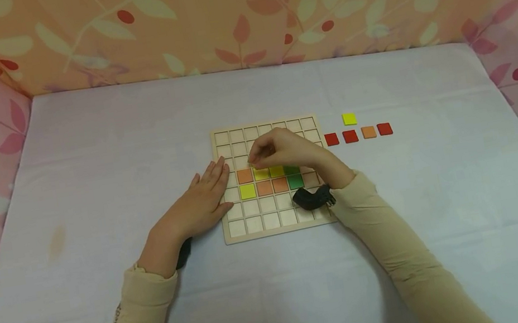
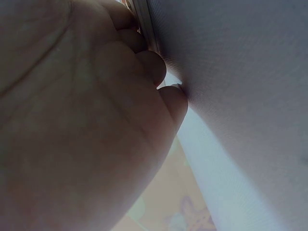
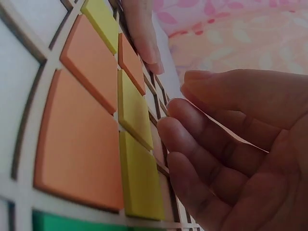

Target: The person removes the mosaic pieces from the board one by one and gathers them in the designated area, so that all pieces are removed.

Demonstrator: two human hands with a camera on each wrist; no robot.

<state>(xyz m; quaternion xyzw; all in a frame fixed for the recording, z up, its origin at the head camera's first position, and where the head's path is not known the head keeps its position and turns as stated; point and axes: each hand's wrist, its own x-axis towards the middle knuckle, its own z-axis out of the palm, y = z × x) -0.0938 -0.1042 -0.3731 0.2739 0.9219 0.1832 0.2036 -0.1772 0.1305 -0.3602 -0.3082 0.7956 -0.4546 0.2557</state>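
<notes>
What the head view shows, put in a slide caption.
Left hand on the left edge of a board, right hand over its coloured tiles, five loose tiles lying to the right.

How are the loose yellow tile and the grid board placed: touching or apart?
Apart: the head view shows white cloth between the loose yellow tile and the grid board.

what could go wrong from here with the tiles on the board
The right hand, close to the two side-by-side yellow tiles, might nudge them out of their squares. The black device at that wrist could bump the nearby green tiles. If the left hand, resting at the board's left edge, lifts away, the board could perhaps slide.
</notes>
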